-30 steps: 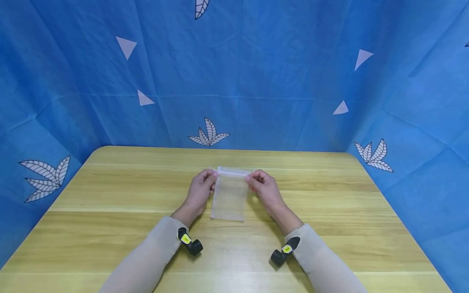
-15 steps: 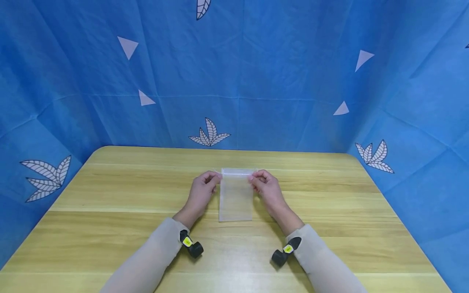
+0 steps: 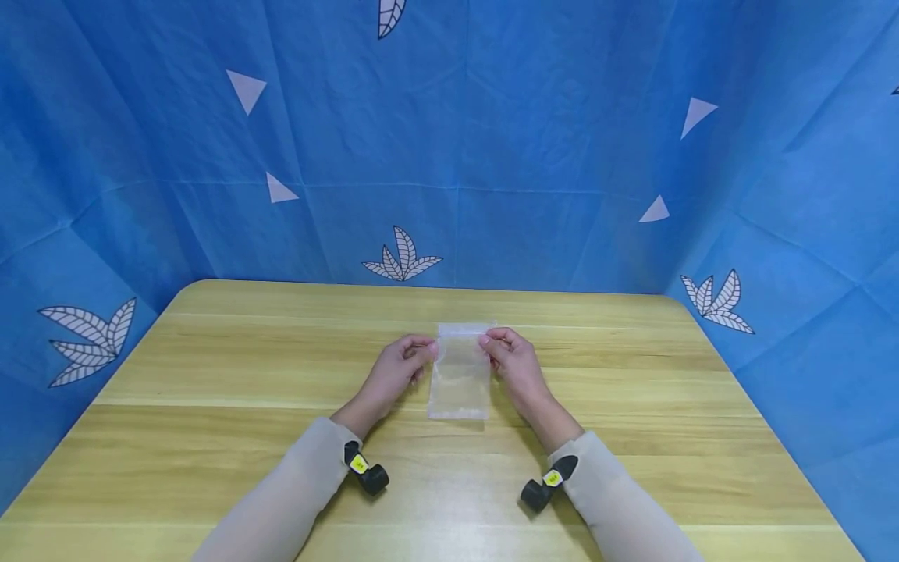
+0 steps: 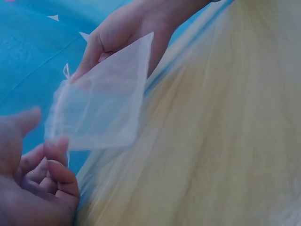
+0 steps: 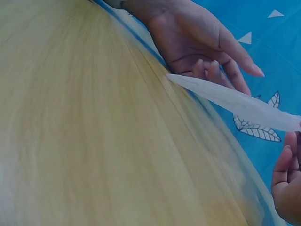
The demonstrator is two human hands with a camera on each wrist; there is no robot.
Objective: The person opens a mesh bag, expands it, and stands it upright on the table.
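White sheer mesh forms the pouch [image 3: 460,382], located over the far part of the tabletop [image 3: 211,445], about midway between its left and right sides, with its drawn band at the far end. The right hand [image 3: 518,368] grasps the pouch, thumb and fingers pinching its far right corner; the left wrist view shows a thin cord loop [image 4: 67,71] standing out beside that grip. The left hand [image 3: 395,372] is at the left edge, slightly nearer than the right; the wrist views show its thumb raised apart from the loosely bent fingers, so no pinch is recorded there, with a fingertip at the pouch's edge. Whether the near edge of the pouch touches the wood cannot be confirmed. Both forearms enter from the near side in pale sleeves [image 3: 277,496]. Each cuff carries a black camera [image 3: 374,479] with a yellow label [image 3: 359,464]. The tabletop is light wood-grain with rounded far corners. Behind it and at both sides hangs a blue cloth [image 3: 534,133] bearing white triangles [image 3: 246,90] and outlined leaves [image 3: 405,254].
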